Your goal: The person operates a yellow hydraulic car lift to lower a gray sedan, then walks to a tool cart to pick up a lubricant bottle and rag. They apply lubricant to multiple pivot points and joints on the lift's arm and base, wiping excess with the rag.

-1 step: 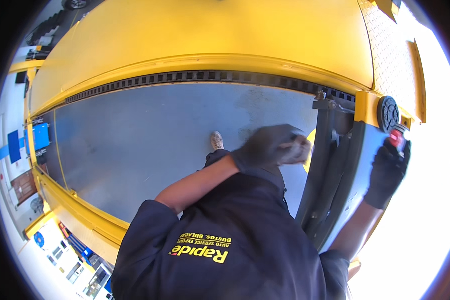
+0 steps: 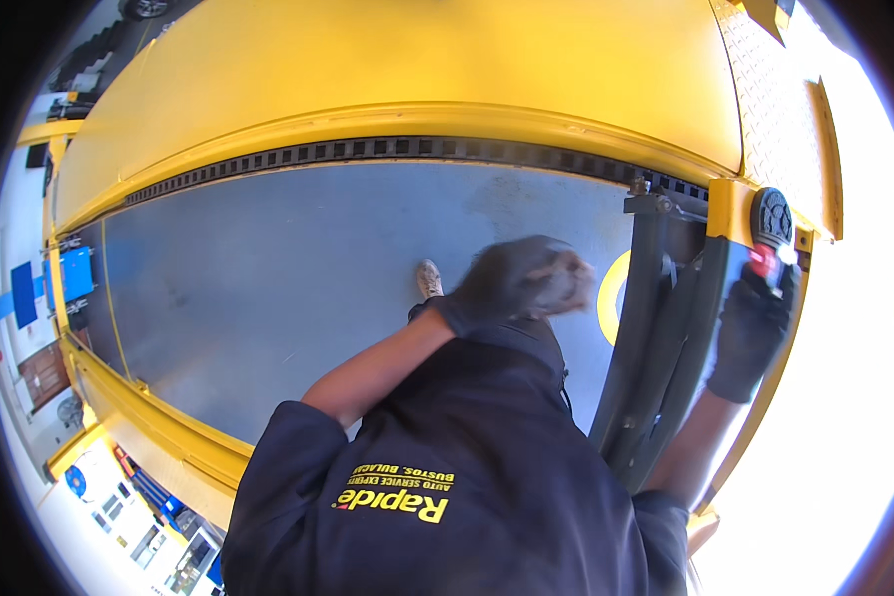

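Observation:
My left hand [image 2: 492,285], in a black glove, is closed in front of my body around a crumpled brownish-grey rag [image 2: 564,280]; motion smears both. To the right, my right hand [image 2: 747,338], also gloved in black, is raised with its fingers wrapped round a small red-topped object [image 2: 763,260]. Most of that object is hidden in the glove, so its kind is unclear. Its red end is at the lower edge of a round black pad [image 2: 771,215], which sits against the yellow end of a dark lift arm [image 2: 668,298].
A long yellow lift platform [image 2: 417,60] with a dark slotted rail [image 2: 387,149] spans the far side. Another yellow beam [image 2: 159,417] runs along the left. Blue-grey floor [image 2: 268,268] lies between, with a yellow ring [image 2: 611,298] beside the lift arm. Strong glare fills the right.
My right hand has shifted slightly left and down with the red-topped object, whose red end now overlaps the pad's lower edge. My left hand has moved a little left and up with the rag.

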Tool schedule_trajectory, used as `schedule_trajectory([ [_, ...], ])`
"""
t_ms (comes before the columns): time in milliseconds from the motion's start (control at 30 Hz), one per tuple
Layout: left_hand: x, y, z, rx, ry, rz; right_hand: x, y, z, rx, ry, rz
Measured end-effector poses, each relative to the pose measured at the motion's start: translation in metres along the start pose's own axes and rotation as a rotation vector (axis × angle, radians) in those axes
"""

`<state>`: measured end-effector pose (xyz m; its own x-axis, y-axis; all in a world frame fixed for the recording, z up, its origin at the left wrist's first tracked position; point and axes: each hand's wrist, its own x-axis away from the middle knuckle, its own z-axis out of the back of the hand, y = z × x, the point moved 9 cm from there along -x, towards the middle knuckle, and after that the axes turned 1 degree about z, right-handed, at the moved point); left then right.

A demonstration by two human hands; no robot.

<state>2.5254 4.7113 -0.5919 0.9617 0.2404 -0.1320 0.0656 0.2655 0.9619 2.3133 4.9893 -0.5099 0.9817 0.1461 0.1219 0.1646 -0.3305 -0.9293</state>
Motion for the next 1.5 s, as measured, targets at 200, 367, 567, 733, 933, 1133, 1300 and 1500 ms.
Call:
schedule_trajectory([
  [200,0.171,-0.118,0.205,-0.294,0.44,0.403,0.061,0.196,-0.092,-0.026,0.01,-0.143],
  [367,0.295,-0.159,0.313,-0.151,0.73,0.618,0.048,0.268,-0.116,0.549,0.088,0.125],
  [567,0.404,-0.238,0.342,0.085,0.981,0.798,0.002,0.299,-0.091,0.117,0.262,0.084],
  [733,0.499,-0.309,0.313,0.402,1.147,0.944,0.001,0.293,-0.09,0.198,0.297,0.126],
  [933,0.619,-0.351,0.249,0.487,1.217,1.106,-0.001,0.299,-0.093,0.247,0.279,0.073],
  [1133,0.628,-0.357,0.24,0.263,1.077,1.234,-0.002,0.299,-0.1,0.303,0.195,0.072],
  [1300,0.582,-0.358,0.255,0.082,0.965,1.158,0.0,0.299,-0.105,0.268,0.223,0.106],
  [1500,0.512,-0.331,0.281,0.03,0.971,1.086,0.0,0.31,-0.107,0.242,0.204,0.079],
])
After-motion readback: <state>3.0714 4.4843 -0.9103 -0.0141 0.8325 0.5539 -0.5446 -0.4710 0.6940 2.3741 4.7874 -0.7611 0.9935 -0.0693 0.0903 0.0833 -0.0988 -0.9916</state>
